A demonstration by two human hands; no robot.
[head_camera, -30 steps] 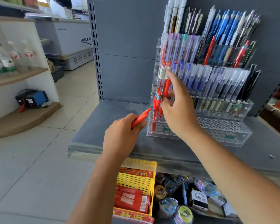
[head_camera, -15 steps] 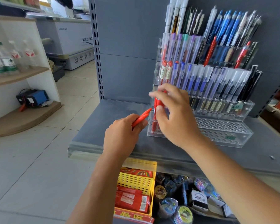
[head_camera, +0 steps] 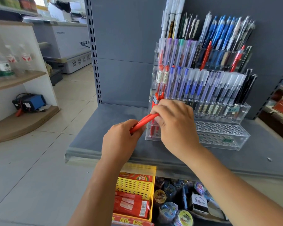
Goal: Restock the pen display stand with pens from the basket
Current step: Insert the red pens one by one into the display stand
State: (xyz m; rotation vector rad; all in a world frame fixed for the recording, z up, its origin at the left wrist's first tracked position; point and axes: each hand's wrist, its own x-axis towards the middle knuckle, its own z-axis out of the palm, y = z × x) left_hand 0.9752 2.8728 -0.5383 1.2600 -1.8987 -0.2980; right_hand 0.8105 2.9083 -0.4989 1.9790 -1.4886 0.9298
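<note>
A clear tiered pen display stand [head_camera: 222, 136] stands on the grey shelf [head_camera: 121, 149], its upper rows packed with blue, purple, black and red pens. Its lowest tiers are mostly open holes. My left hand [head_camera: 119, 141] is closed around a small bundle of red pens [head_camera: 143, 122] that point up and right. My right hand [head_camera: 175, 126] pinches the tip end of one of those pens, right in front of the stand's left end. A few red pens [head_camera: 154, 103] stand in the left holes behind my fingers.
A yellow perforated basket [head_camera: 134, 186] with red packets sits on the lower shelf below my arms, next to tape rolls and small boxes. A slotted shelf upright [head_camera: 93, 51] rises at left. A wooden shelf with water bottles [head_camera: 0, 64] stands far left.
My right hand has come down from the red pens standing in the stand's left column and now grips a pen from the bundle. My left hand has stayed almost still.
</note>
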